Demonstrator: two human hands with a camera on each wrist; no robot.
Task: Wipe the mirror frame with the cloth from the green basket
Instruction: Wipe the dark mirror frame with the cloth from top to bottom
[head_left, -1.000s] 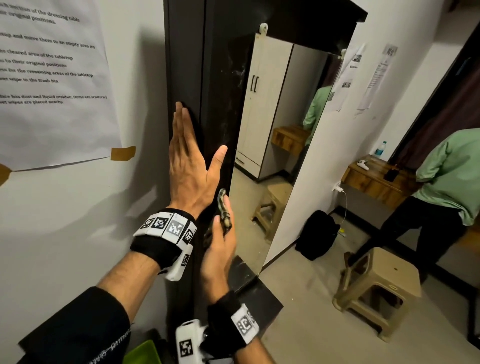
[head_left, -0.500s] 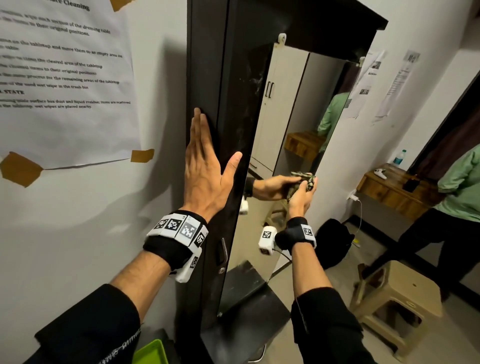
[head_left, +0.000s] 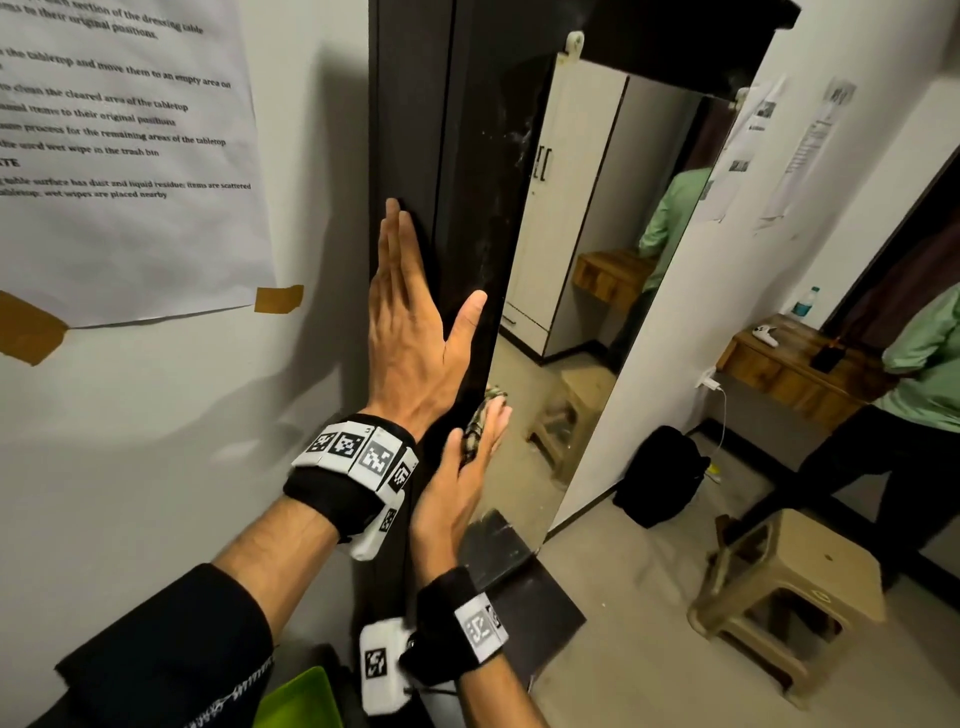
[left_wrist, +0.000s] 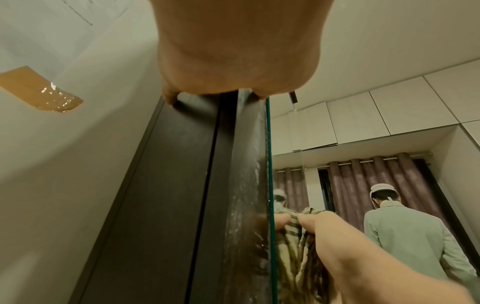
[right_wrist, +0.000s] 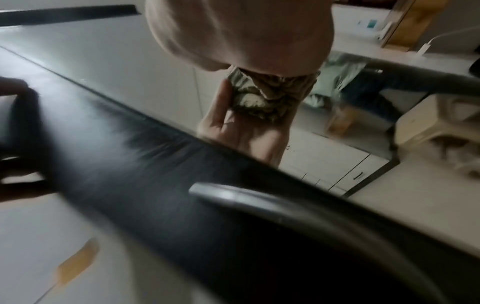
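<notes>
Since a moment ago my right hand (head_left: 457, 499) has swung back to the frame (head_left: 467, 218), fingers bunching the cloth (head_left: 480, 423) against it (mid-wipe, I'd judge); left hand (head_left: 410, 332) lies flat, steadying.

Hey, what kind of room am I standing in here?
Probably a bedroom or dressing area: a tall mirror in a dark mirror frame, a white wardrobe reflected in it, and small wooden wall shelves with a plastic stool nearby.
</notes>
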